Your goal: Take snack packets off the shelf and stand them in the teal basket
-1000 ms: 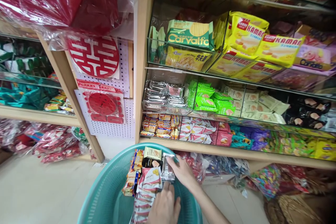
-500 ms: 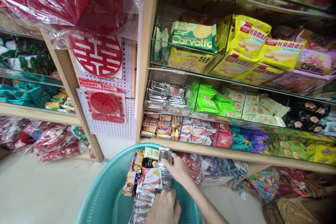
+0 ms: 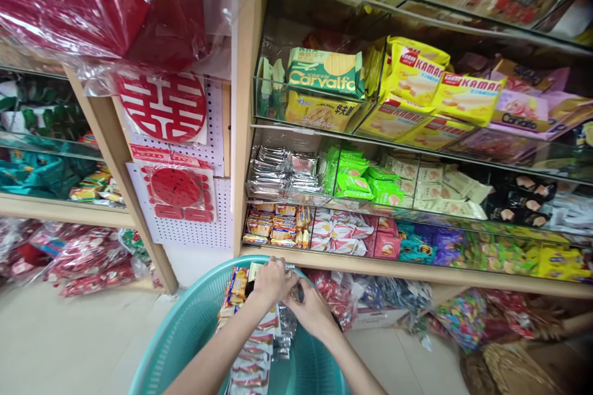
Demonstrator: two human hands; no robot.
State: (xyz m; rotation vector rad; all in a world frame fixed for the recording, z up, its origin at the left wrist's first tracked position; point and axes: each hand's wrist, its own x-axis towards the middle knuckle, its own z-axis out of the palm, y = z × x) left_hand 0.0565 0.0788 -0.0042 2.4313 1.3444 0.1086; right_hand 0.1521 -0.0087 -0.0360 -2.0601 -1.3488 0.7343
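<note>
At lower centre, a row of silver packets (image 3: pixel 284 334) extends downward from the left hand (image 3: pixel 271 282) and nearer right hand (image 3: pixel 310 308); each grip's closure cannot be determined.

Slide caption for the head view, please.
Left hand and right hand close together over wrapped packets in a teal basket, in front of stocked shelves.

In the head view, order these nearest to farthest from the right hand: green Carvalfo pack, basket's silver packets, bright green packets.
1. Silver packets: in the basket, just left of the right hand.
2. Bright green packets: on a shelf, up-right.
3. Green Carvalfo pack: one shelf higher.
</note>
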